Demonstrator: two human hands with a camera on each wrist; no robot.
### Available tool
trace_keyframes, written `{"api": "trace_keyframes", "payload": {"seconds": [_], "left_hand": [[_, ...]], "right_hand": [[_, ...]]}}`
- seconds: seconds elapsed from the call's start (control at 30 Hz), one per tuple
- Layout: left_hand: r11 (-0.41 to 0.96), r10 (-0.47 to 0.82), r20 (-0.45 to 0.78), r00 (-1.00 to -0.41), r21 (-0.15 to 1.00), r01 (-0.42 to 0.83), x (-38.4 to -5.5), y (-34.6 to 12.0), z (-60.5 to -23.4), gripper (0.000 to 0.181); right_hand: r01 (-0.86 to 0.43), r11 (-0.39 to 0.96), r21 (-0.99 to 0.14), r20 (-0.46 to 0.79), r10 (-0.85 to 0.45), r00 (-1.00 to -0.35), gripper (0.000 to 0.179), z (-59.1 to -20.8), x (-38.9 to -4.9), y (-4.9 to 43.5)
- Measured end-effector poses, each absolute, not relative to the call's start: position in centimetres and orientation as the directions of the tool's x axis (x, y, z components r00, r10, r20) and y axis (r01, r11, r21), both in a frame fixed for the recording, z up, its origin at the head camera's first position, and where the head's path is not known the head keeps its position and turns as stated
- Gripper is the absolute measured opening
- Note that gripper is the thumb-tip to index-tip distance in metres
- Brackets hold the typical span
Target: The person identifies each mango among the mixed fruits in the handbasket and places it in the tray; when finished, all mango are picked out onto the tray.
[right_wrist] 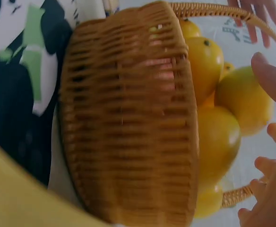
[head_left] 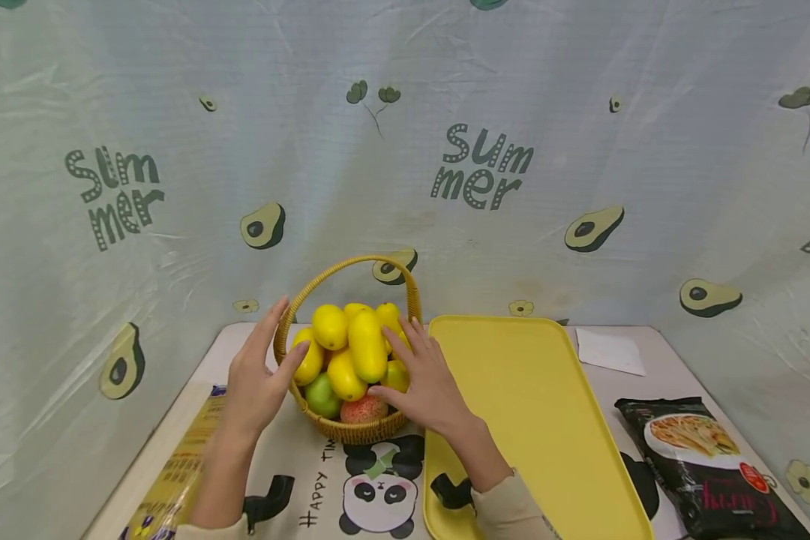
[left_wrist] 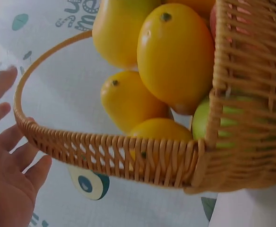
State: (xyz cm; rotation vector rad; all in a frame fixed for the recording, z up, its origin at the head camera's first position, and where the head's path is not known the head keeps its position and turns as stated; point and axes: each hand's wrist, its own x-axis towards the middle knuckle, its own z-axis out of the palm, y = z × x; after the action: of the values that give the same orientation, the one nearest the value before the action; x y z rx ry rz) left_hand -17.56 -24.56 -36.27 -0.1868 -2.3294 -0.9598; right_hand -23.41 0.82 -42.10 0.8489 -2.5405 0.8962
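Note:
A wicker basket (head_left: 351,433) with a tall arched handle stands in the middle of the table, heaped with yellow mangoes (head_left: 367,349). Lower in it lie a green fruit (head_left: 322,397) and a reddish speckled fruit (head_left: 363,409). My left hand (head_left: 259,379) is at the basket's left side, fingers extended and thumb apart; in the left wrist view the fingertips are right by the handle (left_wrist: 109,153). On the opposite side my right hand (head_left: 428,379) spreads its fingers close over the mangoes. The right wrist view shows those fingers beside the fruit, gripping nothing.
A yellow tray (head_left: 520,420) lies right of the basket, under my right forearm. Farther right are a black food packet (head_left: 709,472) and a white tissue (head_left: 610,351). A yellow package (head_left: 182,457) lies at left. A panda print (head_left: 380,495) shows in front of the basket; a printed curtain hangs behind.

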Motion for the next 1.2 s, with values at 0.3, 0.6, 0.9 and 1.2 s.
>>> {"api": "trace_keyframes", "payload": {"seconds": [0.3, 0.6, 0.9, 1.2], "left_hand": [[0.648, -0.167, 0.638, -0.752, 0.646, 0.404, -18.6, -22.9, -36.0, 0.059], [0.630, -0.186, 0.665, -0.723, 0.646, 0.432, -19.0, -22.8, -36.4, 0.045], [0.632, -0.179, 0.667, -0.723, 0.642, 0.435, -19.0, -22.9, -36.5, 0.045], [0.678, -0.174, 0.693, -0.700, 0.600, 0.425, -18.9, -23.4, -36.6, 0.046]], "right_hand": [[-0.644, 0.584, -0.494, 0.536, -0.379, -0.754, 0.093, -41.6, -23.6, -1.6], [-0.707, 0.526, -0.474, 0.645, -0.339, -0.685, 0.079, -41.9, -23.3, -3.5], [-0.761, 0.464, -0.454, 0.746, -0.270, -0.609, 0.063, -42.0, -23.2, -3.8], [-0.783, 0.379, -0.493, 0.780, -0.205, -0.591, 0.062, -40.9, -23.4, -2.0]]}}
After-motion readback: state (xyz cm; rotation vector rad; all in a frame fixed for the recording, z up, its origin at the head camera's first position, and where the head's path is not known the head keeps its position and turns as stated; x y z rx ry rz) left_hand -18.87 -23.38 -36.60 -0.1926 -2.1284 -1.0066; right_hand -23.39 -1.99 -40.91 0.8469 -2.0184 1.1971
